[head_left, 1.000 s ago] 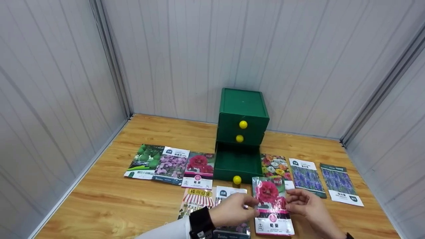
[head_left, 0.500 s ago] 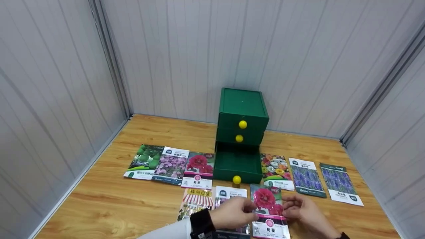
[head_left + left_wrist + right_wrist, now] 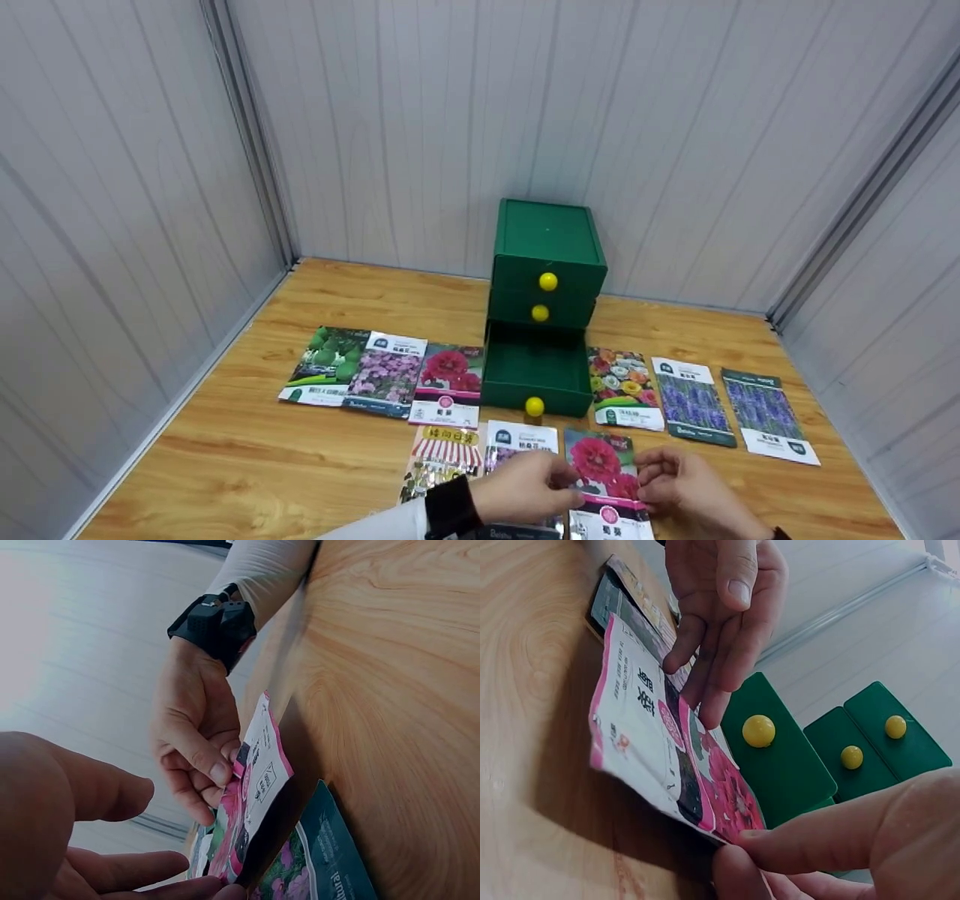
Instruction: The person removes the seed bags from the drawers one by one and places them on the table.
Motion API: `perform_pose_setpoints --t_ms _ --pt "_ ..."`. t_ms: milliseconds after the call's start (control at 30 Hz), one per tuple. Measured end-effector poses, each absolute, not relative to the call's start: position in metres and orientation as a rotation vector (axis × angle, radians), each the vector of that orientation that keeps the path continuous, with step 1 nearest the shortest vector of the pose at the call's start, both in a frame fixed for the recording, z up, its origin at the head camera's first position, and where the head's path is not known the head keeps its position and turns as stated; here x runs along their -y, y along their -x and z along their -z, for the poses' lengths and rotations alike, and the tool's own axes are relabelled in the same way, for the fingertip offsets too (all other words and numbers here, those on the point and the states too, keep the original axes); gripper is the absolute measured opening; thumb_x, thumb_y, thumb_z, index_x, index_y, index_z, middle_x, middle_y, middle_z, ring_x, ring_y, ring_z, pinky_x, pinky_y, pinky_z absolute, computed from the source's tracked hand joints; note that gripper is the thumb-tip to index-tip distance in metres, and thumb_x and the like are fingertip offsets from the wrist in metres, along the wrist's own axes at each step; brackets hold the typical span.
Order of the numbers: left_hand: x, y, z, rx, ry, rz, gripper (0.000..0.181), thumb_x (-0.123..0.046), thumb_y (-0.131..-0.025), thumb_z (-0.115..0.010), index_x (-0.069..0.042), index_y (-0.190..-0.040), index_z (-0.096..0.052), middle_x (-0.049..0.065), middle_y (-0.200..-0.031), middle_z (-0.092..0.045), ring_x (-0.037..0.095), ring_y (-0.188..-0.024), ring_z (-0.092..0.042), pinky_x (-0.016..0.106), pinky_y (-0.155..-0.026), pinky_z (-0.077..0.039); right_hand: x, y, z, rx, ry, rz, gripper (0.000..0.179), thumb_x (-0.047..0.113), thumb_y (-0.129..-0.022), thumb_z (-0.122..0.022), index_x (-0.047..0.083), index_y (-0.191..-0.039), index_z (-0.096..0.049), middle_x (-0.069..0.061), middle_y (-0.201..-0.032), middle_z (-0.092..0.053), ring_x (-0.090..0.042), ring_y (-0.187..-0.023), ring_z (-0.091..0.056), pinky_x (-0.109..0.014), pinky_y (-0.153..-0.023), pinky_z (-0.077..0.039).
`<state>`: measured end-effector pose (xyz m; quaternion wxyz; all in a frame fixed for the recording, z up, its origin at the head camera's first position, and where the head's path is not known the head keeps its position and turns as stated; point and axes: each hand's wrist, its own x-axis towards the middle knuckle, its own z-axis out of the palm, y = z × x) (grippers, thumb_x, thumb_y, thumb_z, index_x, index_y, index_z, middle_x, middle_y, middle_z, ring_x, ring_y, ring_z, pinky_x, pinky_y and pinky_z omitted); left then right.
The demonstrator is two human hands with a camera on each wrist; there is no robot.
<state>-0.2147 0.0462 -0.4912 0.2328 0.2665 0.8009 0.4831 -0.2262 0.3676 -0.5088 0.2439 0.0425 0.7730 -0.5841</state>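
A seed packet with a deep pink flower [image 3: 600, 459] is at the front, its lower edge raised off the table in the wrist views. My right hand [image 3: 691, 487] pinches its right edge between thumb and finger. At its left edge is my left hand [image 3: 525, 486], fingers extended against the packet and thumb held apart [image 3: 112, 787]. Beneath the left hand lies a packet with purple flowers [image 3: 523, 437], partly hidden. A packet with a striped awning picture [image 3: 448, 450] lies left of that.
A green drawer box [image 3: 551, 232] with yellow knobs stands behind, its bottom drawer [image 3: 536, 367] pulled out. Left of it lie a green fruit packet [image 3: 330, 360], a purple flower packet [image 3: 386, 375] and another pink flower packet [image 3: 448, 382]. Several packets lie right, including a mixed flower one [image 3: 626, 386].
The pink flower packet has moved toward the front edge and slightly left, uncovering the mixed flower packet. The right hand has moved with it; the left hand has barely moved.
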Motion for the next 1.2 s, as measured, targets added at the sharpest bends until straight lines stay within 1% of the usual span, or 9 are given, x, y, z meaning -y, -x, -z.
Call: perform_pose_setpoints --t_ms 167,400,667,833,933,1033,1200 --pt "-0.045 0.213 0.49 -2.227 -0.756 -1.283 0.027 -0.024 -0.103 -0.079 -0.004 -0.121 -0.082 -0.009 -0.095 -0.076 0.001 -0.089 -0.067 0.026 -0.089 -0.058 -0.367 0.225 0.508 -2.108 -0.12 1.584 0.055 -0.005 -0.092 -0.079 -0.011 -0.142 -0.057 -0.015 -0.115 -0.071 -0.025 -0.096 -0.069 -0.037 -0.087 -0.065" --pt "-0.044 0.212 0.491 -2.232 -0.769 -1.281 0.028 -0.024 -0.102 -0.08 -0.004 -0.121 -0.082 -0.009 -0.094 -0.076 0.0 -0.089 -0.066 0.025 -0.09 -0.057 -0.366 0.224 0.509 -2.151 -0.01 1.547 0.051 -0.005 -0.092 -0.077 -0.015 -0.138 -0.057 -0.013 -0.11 -0.071 -0.022 -0.095 -0.069 -0.036 -0.083 -0.065" --pt "-0.04 0.216 0.49 -2.203 -0.772 -1.271 0.027 -0.025 -0.102 -0.08 -0.006 -0.121 -0.082 -0.009 -0.094 -0.075 0.002 -0.088 -0.066 0.025 -0.089 -0.057 -0.366 0.225 0.51 -2.13 -0.055 1.557 0.048 -0.005 -0.094 -0.076 -0.013 -0.137 -0.058 -0.014 -0.11 -0.072 -0.023 -0.094 -0.07 -0.037 -0.084 -0.066" --pt "-0.036 0.215 0.488 -2.212 -0.799 -1.294 0.027 -0.024 -0.102 -0.079 -0.005 -0.12 -0.083 -0.01 -0.093 -0.075 0.001 -0.087 -0.066 0.025 -0.088 -0.056 -0.362 0.223 0.508 -2.159 -0.112 1.555 0.044 0.0 -0.097 -0.08 -0.011 -0.135 -0.06 -0.015 -0.109 -0.072 -0.024 -0.091 -0.071 -0.038 -0.082 -0.065" --pt "-0.03 0.217 0.487 -2.214 -0.805 -1.312 0.028 -0.024 -0.101 -0.079 -0.005 -0.122 -0.082 -0.011 -0.098 -0.076 0.001 -0.092 -0.067 0.026 -0.092 -0.057 -0.358 0.224 0.505 -2.201 -0.175 1.547 0.041 0.006 -0.1 -0.08 -0.008 -0.133 -0.061 -0.014 -0.111 -0.071 -0.025 -0.089 -0.071 -0.038 -0.081 -0.064" --pt "-0.022 0.221 0.487 -2.212 -0.787 -1.326 0.03 -0.025 -0.102 -0.079 -0.006 -0.125 -0.081 -0.01 -0.104 -0.078 0.003 -0.098 -0.069 0.028 -0.095 -0.057 -0.356 0.227 0.501 -2.235 -0.184 1.549 0.038 0.011 -0.103 -0.079 -0.007 -0.132 -0.063 -0.013 -0.111 -0.071 -0.025 -0.088 -0.069 -0.038 -0.08 -0.062" --pt "-0.007 0.228 0.485 -2.214 -0.677 -1.368 0.028 -0.028 -0.104 -0.078 -0.009 -0.125 -0.081 -0.008 -0.109 -0.078 0.008 -0.104 -0.07 0.035 -0.098 -0.059 -0.353 0.229 0.495 -2.331 -0.006 1.518 0.033 0.013 -0.106 -0.076 -0.009 -0.129 -0.067 -0.011 -0.105 -0.072 -0.024 -0.089 -0.068 -0.036 -0.079 -0.06"
